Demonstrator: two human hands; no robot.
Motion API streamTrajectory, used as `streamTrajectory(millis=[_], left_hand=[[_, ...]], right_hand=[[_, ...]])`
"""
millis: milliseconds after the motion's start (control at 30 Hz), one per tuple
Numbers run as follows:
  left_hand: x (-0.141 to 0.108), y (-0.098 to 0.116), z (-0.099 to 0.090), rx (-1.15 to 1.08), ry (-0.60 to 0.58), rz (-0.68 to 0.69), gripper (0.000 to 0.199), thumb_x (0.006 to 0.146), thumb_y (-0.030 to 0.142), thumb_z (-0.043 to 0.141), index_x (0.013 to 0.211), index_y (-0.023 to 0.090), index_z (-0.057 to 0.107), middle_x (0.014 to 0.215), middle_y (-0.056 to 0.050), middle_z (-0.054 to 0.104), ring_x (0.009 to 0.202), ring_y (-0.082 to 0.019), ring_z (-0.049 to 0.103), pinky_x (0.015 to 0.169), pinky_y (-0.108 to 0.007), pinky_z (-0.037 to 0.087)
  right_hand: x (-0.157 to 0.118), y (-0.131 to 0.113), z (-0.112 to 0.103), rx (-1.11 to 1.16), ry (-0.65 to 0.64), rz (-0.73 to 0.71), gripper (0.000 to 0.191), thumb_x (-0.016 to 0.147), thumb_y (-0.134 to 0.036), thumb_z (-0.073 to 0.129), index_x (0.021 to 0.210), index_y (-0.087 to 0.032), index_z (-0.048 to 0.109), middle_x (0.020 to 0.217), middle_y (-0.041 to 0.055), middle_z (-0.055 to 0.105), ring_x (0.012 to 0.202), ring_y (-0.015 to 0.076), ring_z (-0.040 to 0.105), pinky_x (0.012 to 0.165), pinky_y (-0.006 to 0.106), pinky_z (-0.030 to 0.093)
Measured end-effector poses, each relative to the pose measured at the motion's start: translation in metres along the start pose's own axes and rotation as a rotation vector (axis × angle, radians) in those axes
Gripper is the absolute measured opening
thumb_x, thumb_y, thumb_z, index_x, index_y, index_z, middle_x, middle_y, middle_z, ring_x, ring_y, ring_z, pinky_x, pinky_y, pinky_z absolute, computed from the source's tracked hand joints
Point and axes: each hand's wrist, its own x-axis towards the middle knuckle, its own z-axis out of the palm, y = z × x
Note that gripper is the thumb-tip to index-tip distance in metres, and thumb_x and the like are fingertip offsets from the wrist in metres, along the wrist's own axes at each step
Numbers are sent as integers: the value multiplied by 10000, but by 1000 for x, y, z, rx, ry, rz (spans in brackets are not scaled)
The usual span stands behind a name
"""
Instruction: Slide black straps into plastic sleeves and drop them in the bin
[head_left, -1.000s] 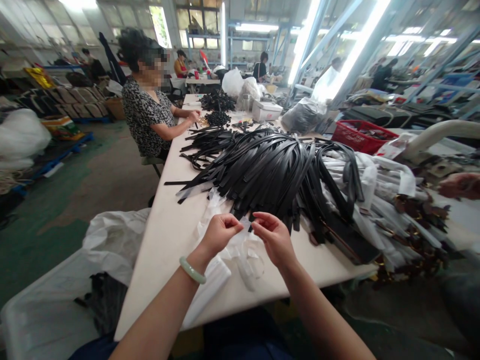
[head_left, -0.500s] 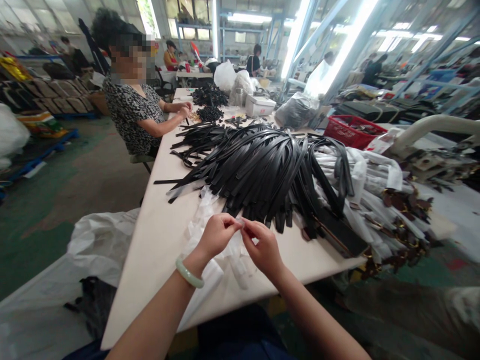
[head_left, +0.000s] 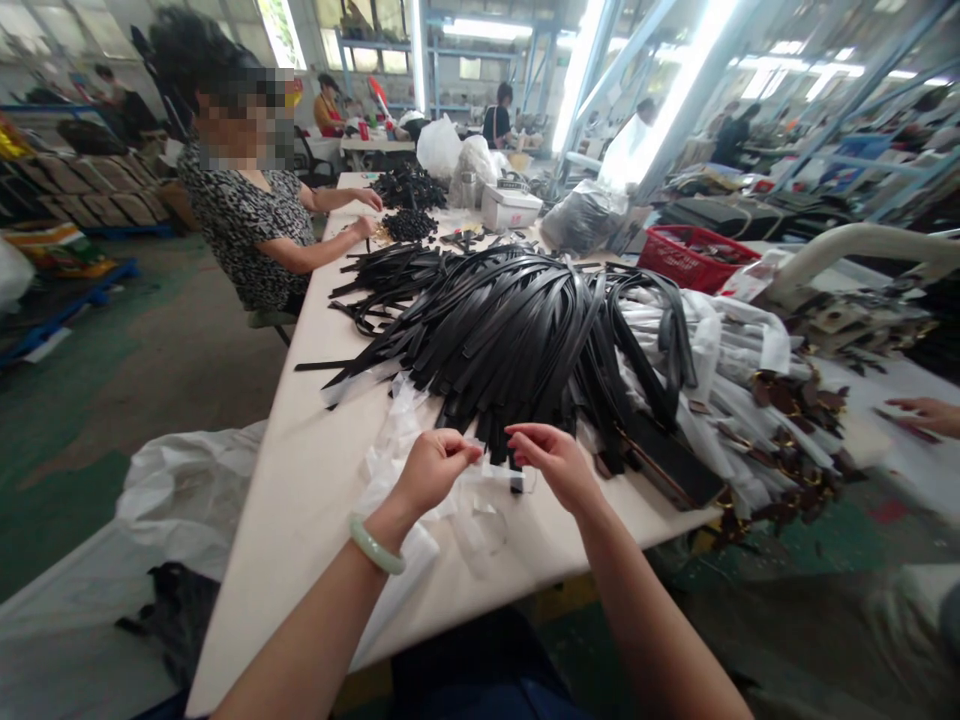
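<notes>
My left hand (head_left: 435, 468), with a pale green bangle on its wrist, pinches a small piece of clear film (head_left: 474, 446) over the front of the table (head_left: 255, 560). To its right, my right hand (head_left: 553, 462) has its fingers apart, and nothing shows between them. Below and around both hands lie white translucent strips (head_left: 397, 430). Just beyond the hands is a large heap of black straps (head_left: 502, 320), their ends pointing toward me. Wrapped white straps with brown ends (head_left: 720, 350) are piled on the right.
A person (head_left: 247, 210) sits at the table's left edge, hands near small black parts (head_left: 409, 225). A white box (head_left: 510, 208) and a red basket (head_left: 694, 258) stand behind the straps. Another person's hand (head_left: 930, 414) reaches in at far right.
My right hand has moved right, away from my left hand, and its fingers have opened. The seated person's hands have parted. A hand has appeared at the far right.
</notes>
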Motion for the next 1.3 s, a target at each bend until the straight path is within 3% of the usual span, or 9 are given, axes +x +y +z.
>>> streamTrajectory(millis=[100, 267, 467, 600, 700, 867, 1000, 1200, 1300], left_hand=[[2, 2, 2, -38, -8, 36, 231, 742, 278, 663, 544, 159, 663, 606, -8, 587, 622, -139, 527, 604, -259, 381], [1, 0, 3, -133, 9, 0, 238, 719, 329, 717, 573, 147, 667, 615, -15, 601, 609, -138, 543, 580, -250, 402], [-3, -6, 7, -198, 32, -70, 388, 653, 443, 797, 537, 158, 560, 512, 16, 553, 495, -113, 484, 489, -230, 355], [-5, -3, 4, -226, -9, -69, 411, 753, 496, 706, 554, 148, 614, 539, -8, 583, 533, -126, 510, 533, -244, 387], [-10, 11, -9, -248, -67, -41, 316, 752, 437, 722, 639, 143, 701, 626, -29, 642, 635, -149, 557, 626, -261, 425], [-35, 65, -32, -251, -58, 115, 227, 719, 318, 775, 587, 169, 664, 617, -8, 577, 620, -148, 511, 588, -272, 397], [-62, 103, -48, -194, 49, 213, 220, 727, 293, 779, 571, 203, 652, 599, 0, 555, 613, -161, 505, 590, -300, 407], [-96, 77, -96, -124, 280, 247, 217, 737, 161, 740, 587, 221, 596, 591, 29, 498, 616, -146, 468, 602, -288, 386], [-112, 55, -115, -55, 356, 181, 224, 745, 180, 719, 579, 211, 571, 577, 38, 471, 586, -134, 439, 568, -272, 355]], right_hand=[[-14, -12, 19, -28, -158, -20, 312, 710, -431, 772, 869, -163, 782, 774, 79, 745, 645, 181, 661, 587, 275, 519], [-25, -14, 47, -37, -127, -45, 228, 782, -362, 701, 740, -147, 766, 582, 30, 659, 516, 125, 537, 487, 230, 374], [-28, -15, 50, 9, -122, -35, 270, 777, -387, 694, 682, -139, 743, 524, 13, 607, 472, 103, 466, 453, 220, 308], [-33, -22, 47, 22, -137, -16, 268, 768, -383, 702, 657, -139, 712, 563, 31, 644, 488, 113, 502, 463, 219, 342], [-42, -37, 42, -21, -130, -61, 243, 774, -360, 708, 656, -150, 672, 585, 27, 635, 513, 123, 518, 472, 224, 358], [-59, -86, 37, -206, -99, -403, 263, 833, -326, 698, 627, -197, 599, 620, 12, 612, 572, 139, 540, 552, 257, 430], [-59, -105, 52, -175, -239, -627, 128, 878, -315, 667, 958, -215, 676, 914, 69, 698, 852, 202, 633, 774, 324, 514], [-64, -68, 92, -193, -430, -641, 220, 976, -244, 488, 845, -179, 652, 811, 78, 670, 807, 192, 625, 767, 316, 511], [-74, -49, 102, -188, -447, -582, 153, 960, -259, 534, 1006, -182, 658, 957, 98, 703, 939, 207, 645, 878, 347, 509]])
